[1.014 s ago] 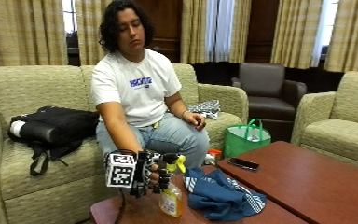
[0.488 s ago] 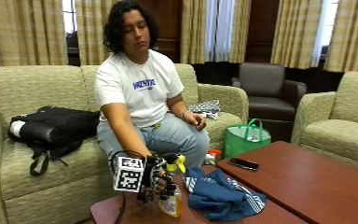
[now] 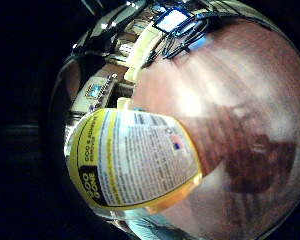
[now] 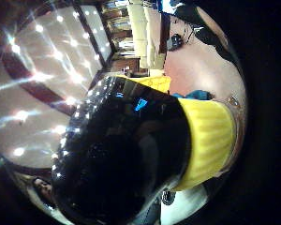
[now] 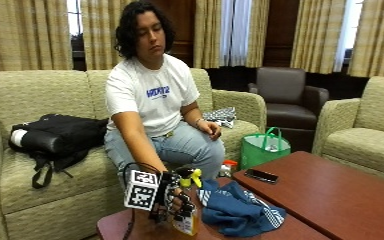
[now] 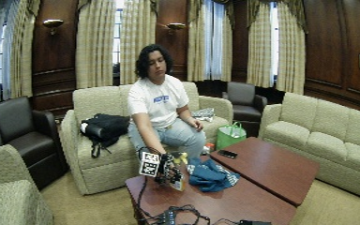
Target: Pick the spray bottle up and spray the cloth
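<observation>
step in hand: the pick-up. my gloved hand (image 5: 175, 197) grips the spray bottle (image 5: 187, 215), fingers curled round its body, upright on the counter (image 5: 258, 231). cloth (image 5: 238, 212) lies at 3 o'clock of it. next: lift, aim the nozzle at the cloth.

Amber spray bottle (image 5: 187, 212) with a yellow nozzle and a yellow label printed in black, gripped by the black-gloved right hand (image 5: 176, 200). Beside it, a blue cloth (image 5: 237, 210) with what look like white stripes. Reddish-brown table (image 5: 352, 200), black phone (image 5: 261, 175), green bag (image 5: 264, 150) behind.
</observation>
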A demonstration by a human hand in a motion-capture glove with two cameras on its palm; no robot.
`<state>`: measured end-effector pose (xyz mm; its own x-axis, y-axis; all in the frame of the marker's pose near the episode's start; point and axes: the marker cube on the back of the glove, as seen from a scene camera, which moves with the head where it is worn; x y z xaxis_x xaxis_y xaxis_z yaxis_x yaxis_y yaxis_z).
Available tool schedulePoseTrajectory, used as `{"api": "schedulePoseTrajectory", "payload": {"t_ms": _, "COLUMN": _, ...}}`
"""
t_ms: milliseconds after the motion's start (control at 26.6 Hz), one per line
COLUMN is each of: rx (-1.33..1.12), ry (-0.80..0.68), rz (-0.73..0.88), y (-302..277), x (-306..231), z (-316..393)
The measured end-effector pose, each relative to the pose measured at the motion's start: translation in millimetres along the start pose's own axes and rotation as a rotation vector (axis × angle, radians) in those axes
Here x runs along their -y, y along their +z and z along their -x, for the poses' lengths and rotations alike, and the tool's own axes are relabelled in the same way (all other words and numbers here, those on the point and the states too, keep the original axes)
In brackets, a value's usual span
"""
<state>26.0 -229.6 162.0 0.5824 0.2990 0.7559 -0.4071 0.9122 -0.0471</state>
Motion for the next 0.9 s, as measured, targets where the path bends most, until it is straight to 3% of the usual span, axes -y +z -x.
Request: {"api": "schedulePoseTrajectory", "payload": {"t_ms": 901, "rx": -0.019, "ry": -0.034, "rz": -0.051, "y": 11, "x": 25, "z": 11}}
